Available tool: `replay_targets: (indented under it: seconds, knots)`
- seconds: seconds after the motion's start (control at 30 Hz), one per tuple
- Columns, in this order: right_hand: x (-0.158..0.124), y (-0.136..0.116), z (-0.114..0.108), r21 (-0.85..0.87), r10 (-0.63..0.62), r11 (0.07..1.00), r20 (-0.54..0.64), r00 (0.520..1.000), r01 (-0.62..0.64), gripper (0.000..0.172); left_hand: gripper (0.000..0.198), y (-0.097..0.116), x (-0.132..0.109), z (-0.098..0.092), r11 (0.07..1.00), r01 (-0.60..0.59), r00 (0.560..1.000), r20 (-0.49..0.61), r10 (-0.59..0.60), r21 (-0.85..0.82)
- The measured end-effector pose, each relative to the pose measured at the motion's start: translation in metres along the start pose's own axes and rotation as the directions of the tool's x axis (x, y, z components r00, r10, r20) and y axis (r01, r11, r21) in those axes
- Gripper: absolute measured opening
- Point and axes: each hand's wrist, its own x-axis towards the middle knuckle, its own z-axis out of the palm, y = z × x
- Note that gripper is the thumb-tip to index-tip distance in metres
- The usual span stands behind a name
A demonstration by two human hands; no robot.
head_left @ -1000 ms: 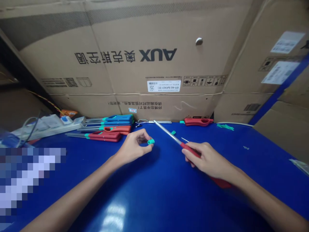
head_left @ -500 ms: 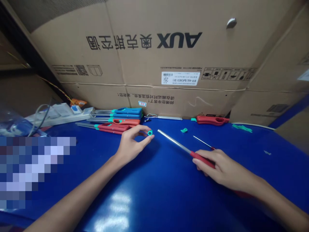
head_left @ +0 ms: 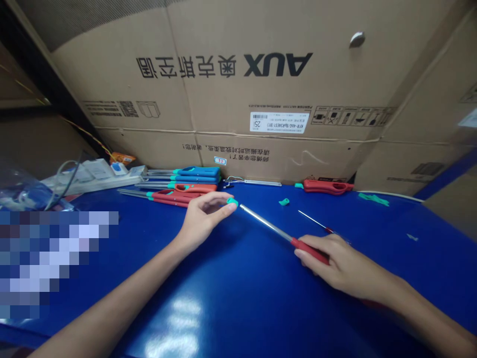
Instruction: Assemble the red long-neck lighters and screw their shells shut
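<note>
Between thumb and fingertips, my left hand [head_left: 203,214] pinches a small green plastic collar [head_left: 232,201]. My right hand [head_left: 335,261] is closed around the red handle of a long-nosed lighter [head_left: 269,224], whose metal tube points left and up. The tube's tip is just right of the collar, with a narrow gap or light contact that I cannot tell apart. A second green collar [head_left: 284,202] lies on the blue table beyond the tube. Behind my right hand rests a thin screwdriver [head_left: 313,219], its handle partly hidden.
Blue and red lighters [head_left: 196,175] are stacked at the back left beside a white power strip [head_left: 100,179]. A red lighter body [head_left: 326,186] and green scraps [head_left: 373,199] lie at the back right. A large cardboard box [head_left: 223,99] walls off the blue table's [head_left: 231,298] back.
The green collar has turned in my left fingers, its hole now tilting upward. My right hand has shifted slightly left, bringing the lighter's tube tip closer to the collar.
</note>
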Motion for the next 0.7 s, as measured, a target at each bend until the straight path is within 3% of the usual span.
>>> replay_targets:
  seconds: [0.17, 0.33, 0.57, 0.7]
  knots:
    - [-0.004, -0.004, 0.002, 0.019, -0.031, 0.999, -0.026, 0.999, 0.031, 0.036, 0.034, -0.002, 0.001, 0.002, 0.955, 0.190, 0.981, 0.091, -0.173, -0.229]
    - [-0.004, -0.011, 0.001, 0.052, -0.050, 0.997, -0.012, 0.999, 0.050, 0.035, 0.033, -0.002, -0.006, 0.013, 0.881, 0.310, 0.948, 0.188, -0.257, -0.358]
    - [-0.005, -0.017, 0.003, 0.069, -0.020, 0.997, -0.001, 1.000, 0.020, 0.037, 0.033, -0.003, -0.011, 0.018, 0.843, 0.359, 0.931, 0.222, -0.291, -0.401]
    - [-0.006, -0.019, 0.004, 0.250, 0.013, 0.968, 0.058, 0.998, -0.027, 0.041, 0.033, -0.004, -0.009, 0.014, 0.841, 0.367, 0.928, 0.223, -0.299, -0.397]
